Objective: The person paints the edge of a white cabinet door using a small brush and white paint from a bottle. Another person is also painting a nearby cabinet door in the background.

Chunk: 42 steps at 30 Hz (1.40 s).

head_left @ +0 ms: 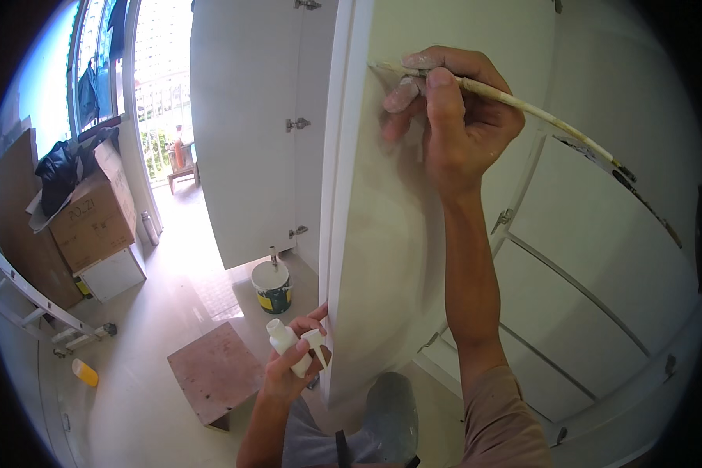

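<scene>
My right hand (472,117) is raised to the white panel (398,257), closed around a long, thin paintbrush (526,108). The brush's pale handle slants down to the right and ends dark; its left end meets the panel near the upper left edge. Whitish smears mark my fingertips. Lower down, my left hand (288,370) grips a small white open-necked bottle (282,337) near the panel's bottom left edge. A white cap-like piece (315,340) is held between the same fingers, beside the bottle.
On the floor stand a dark paint bucket (274,290) with a brush in it and a reddish-brown stool (214,366). Cardboard boxes (93,222), a ladder (35,300) and an orange-yellow container (85,373) are at left. An open cabinet door (242,132) hangs beside the bright doorway.
</scene>
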Available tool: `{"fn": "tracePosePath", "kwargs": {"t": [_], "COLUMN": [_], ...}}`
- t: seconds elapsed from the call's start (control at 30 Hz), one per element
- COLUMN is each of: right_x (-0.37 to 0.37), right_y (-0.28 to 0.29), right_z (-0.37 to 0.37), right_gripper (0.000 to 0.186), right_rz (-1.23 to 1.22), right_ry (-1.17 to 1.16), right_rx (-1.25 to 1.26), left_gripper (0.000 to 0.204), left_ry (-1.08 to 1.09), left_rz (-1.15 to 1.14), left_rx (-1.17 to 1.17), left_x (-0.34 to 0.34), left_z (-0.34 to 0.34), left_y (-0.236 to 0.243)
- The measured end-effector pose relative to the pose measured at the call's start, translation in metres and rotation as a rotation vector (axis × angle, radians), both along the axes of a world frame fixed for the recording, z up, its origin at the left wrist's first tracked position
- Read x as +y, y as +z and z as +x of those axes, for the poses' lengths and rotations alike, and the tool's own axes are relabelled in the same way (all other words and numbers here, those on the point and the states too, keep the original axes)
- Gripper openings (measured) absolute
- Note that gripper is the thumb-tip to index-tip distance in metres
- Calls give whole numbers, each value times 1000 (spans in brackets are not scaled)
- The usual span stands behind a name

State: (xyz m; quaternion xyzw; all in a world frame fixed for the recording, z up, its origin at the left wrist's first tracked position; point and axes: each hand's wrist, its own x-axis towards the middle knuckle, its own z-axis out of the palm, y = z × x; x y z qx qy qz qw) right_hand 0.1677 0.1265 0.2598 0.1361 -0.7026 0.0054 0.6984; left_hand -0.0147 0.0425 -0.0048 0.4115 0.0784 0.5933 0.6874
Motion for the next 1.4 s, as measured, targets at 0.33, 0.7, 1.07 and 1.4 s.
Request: {"fn": "tracePosePath", "kwargs": {"t": [0.33,0.7,1.07,1.4], "right_x": [-1,0,1,0], "right_y": [-3,-6,-3,-8], "right_z": [0,2,-1,-2], "right_gripper": [9,14,15,10], "right_rz": [-79,-22,-36,-56], "right_ry": [110,18,60,183], "right_rx": [-1,-44,10,-10], "left_gripper": [30,29,28,31], "left_ry": [-9,-7,-7,-2], "left_rz": [1,15,10,30], "left_rx": [10,1,-2,58], "left_x": [1,1,1,1], "left_z": [0,0,0,-3], "left_y": [-2,-2,-1,-1]}}
